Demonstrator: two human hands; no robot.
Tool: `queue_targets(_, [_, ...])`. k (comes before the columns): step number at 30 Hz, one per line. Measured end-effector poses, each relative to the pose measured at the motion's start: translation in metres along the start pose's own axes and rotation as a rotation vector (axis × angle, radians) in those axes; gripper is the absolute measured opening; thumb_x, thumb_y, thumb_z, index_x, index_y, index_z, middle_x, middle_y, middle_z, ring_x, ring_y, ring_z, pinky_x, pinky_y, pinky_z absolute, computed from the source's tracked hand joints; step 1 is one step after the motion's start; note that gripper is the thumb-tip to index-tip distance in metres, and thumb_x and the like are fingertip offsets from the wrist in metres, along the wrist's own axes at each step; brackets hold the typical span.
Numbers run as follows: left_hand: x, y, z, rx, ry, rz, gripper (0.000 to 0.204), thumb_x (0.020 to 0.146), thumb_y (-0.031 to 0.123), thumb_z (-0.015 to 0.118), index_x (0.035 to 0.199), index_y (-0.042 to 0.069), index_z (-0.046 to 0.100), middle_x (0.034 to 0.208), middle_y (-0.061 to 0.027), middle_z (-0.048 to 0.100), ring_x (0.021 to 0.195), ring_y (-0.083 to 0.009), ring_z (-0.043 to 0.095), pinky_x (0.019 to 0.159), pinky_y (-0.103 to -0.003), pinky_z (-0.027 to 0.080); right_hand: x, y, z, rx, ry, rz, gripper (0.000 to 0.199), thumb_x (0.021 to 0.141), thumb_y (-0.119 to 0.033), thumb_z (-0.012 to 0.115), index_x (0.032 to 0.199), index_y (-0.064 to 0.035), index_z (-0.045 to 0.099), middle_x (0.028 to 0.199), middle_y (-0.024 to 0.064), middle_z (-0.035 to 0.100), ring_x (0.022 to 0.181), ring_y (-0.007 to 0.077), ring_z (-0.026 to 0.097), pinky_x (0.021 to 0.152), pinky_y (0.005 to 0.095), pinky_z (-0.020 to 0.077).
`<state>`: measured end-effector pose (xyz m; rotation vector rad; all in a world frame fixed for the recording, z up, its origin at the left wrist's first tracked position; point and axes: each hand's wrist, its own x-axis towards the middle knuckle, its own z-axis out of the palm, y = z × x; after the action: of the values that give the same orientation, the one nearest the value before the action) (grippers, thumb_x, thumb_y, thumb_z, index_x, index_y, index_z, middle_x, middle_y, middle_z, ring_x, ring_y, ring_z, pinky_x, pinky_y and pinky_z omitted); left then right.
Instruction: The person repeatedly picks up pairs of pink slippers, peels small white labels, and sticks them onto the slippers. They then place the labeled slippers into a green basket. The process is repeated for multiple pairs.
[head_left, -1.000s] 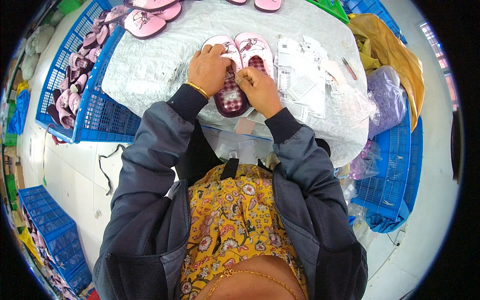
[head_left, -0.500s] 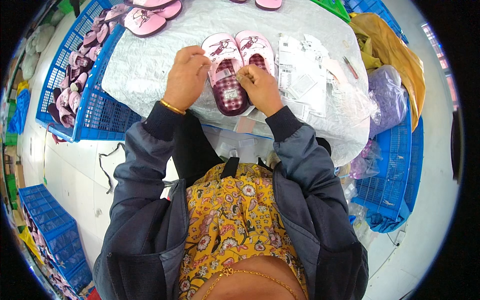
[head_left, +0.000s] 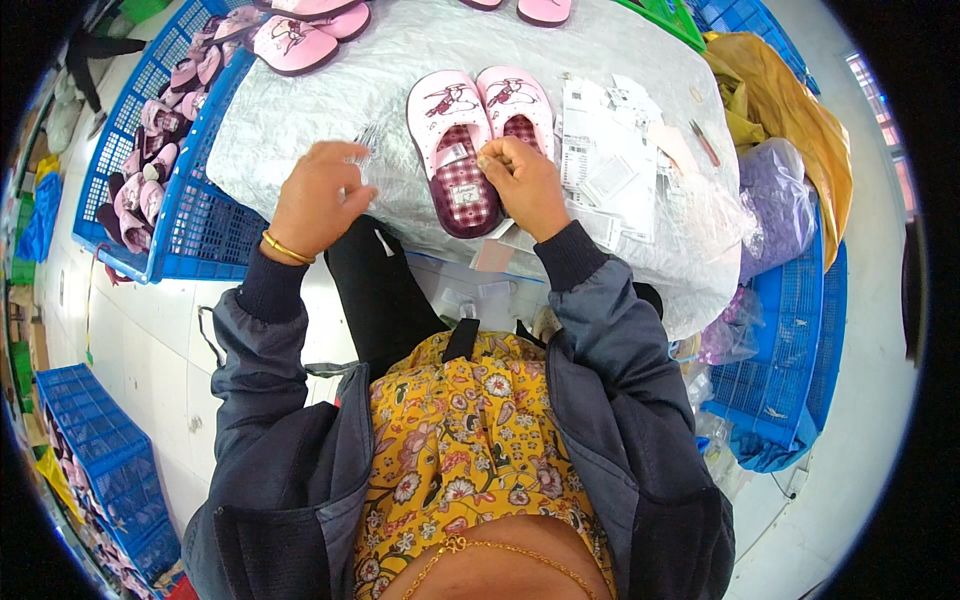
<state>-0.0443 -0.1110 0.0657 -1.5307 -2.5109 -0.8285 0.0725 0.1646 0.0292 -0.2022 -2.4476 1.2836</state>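
Note:
A pair of pink slippers lies on the plastic-covered table in front of me, toes pointing away. The left slipper has a plaid insole with a pale label, and a small white tag sits at its opening. Its mate, the right slipper, is partly hidden by my right hand. That hand's thumb and fingers are pinched together at the inner edges of the slippers; what is between them is hidden. Left of the pair, my left hand has thumb and fingers apart, beside a small bunch of thin clear strips.
White printed labels and paper sheets lie right of the slippers, with small red-handled snips beyond. More pink slippers rest at the far left. A blue crate of slippers borders the table's left; bagged goods stand on the right.
My left hand has moved away from the slippers, leftward and slightly nearer to me, uncovering the thin strips. My right hand keeps its pinch at the slippers.

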Motion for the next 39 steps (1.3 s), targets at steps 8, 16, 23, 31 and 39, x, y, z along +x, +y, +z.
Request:
queue_targets(8, [0.026,0.015,0.01,-0.099,0.207,-0.054,0.035,0.081,0.003,0.07,0.116,0.011,0.068,0.135,-0.0148,0.055,0.127,-0.0338,0.05,0.106,-0.041,0.04,0.001,0.003,0.0,0.022,-0.021,0.007,0.016,0.092,-0.015,0.066,0.1,-0.0019,0.065,0.085,0.0081,0.068,0.074,0.0137,0.061,0.068,0.0286,0.0487])
queue_targets(16, [0.059,0.036,0.058,-0.119,0.338,0.064,0.022,0.081,0.01,0.07,0.103,0.01,0.072,0.127,-0.0144,0.058,0.114,-0.0349,0.055,0.094,-0.041,0.047,0.001,-0.001,0.0,0.046,0.02,-0.017,0.014,0.087,-0.014,0.068,0.094,-0.0021,0.065,0.081,0.0131,0.067,0.071,0.0251,0.065,0.064,0.0347,0.0491])
queue_targets(23, [0.065,0.031,0.073,-0.155,0.291,0.046,0.019,0.082,0.008,0.07,0.101,0.01,0.071,0.125,-0.0136,0.059,0.113,-0.0344,0.056,0.094,-0.041,0.047,0.001,0.008,0.003,0.088,0.023,-0.036,0.014,0.087,-0.014,0.068,0.096,-0.0031,0.066,0.081,0.0125,0.067,0.071,0.0245,0.065,0.065,0.0341,0.0493])
queue_targets(31, [0.062,0.029,0.078,-0.118,0.265,0.025,0.02,0.082,0.006,0.07,0.102,0.008,0.071,0.128,-0.0147,0.058,0.117,-0.0331,0.055,0.096,-0.039,0.046,0.002,0.007,0.001,0.075,0.011,-0.027,0.016,0.088,-0.015,0.067,0.097,-0.0029,0.066,0.083,0.0126,0.069,0.072,0.0238,0.065,0.067,0.033,0.05])
queue_targets(39, [0.062,0.026,0.085,-0.169,0.291,0.02,0.018,0.082,0.01,0.068,0.099,0.011,0.071,0.125,-0.012,0.059,0.111,-0.0338,0.056,0.095,-0.043,0.046,0.004,0.015,0.003,0.214,-0.003,0.015,0.015,0.091,-0.015,0.066,0.101,-0.0026,0.066,0.083,0.0063,0.068,0.072,0.0137,0.062,0.067,0.0285,0.0493])
